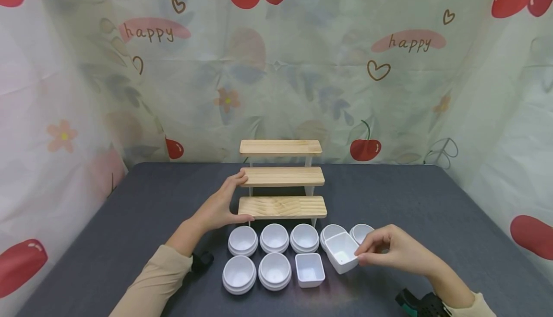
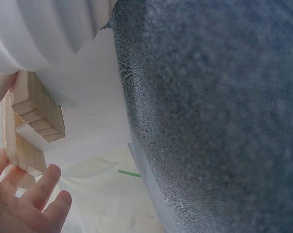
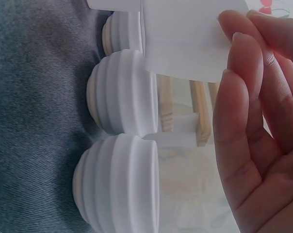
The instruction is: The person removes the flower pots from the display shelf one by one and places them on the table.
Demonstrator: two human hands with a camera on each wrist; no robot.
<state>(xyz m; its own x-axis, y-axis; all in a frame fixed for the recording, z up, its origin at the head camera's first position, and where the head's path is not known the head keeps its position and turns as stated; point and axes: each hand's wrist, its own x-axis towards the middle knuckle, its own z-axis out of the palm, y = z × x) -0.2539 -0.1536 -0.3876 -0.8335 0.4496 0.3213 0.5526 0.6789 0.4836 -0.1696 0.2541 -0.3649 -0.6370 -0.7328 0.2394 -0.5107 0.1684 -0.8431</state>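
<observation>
My left hand [image 1: 222, 206] lies at the left end of a three-tier wooden display stand [image 1: 282, 176]. Its fingers touch the middle board and the thumb reaches the bottom board. The left wrist view shows spread fingers [image 2: 42, 194] beside the board ends [image 2: 40, 109]. On the right, my right hand [image 1: 399, 252] pinches a white square bowl [image 1: 341, 249] by its right side, tilted and raised above the cloth. In the right wrist view, thumb and fingertips grip this bowl [image 3: 185, 41]. Another white square bowl [image 1: 309, 269] stands to its left.
Several round ribbed white bowls [image 1: 274, 237] line up before the stand, with two more round bowls [image 1: 274, 270] nearer. The held bowl partly covers one round bowl [image 1: 331, 231]. Dark cloth [image 1: 389, 192] covers the table; a printed curtain [image 1: 276, 91] hangs behind.
</observation>
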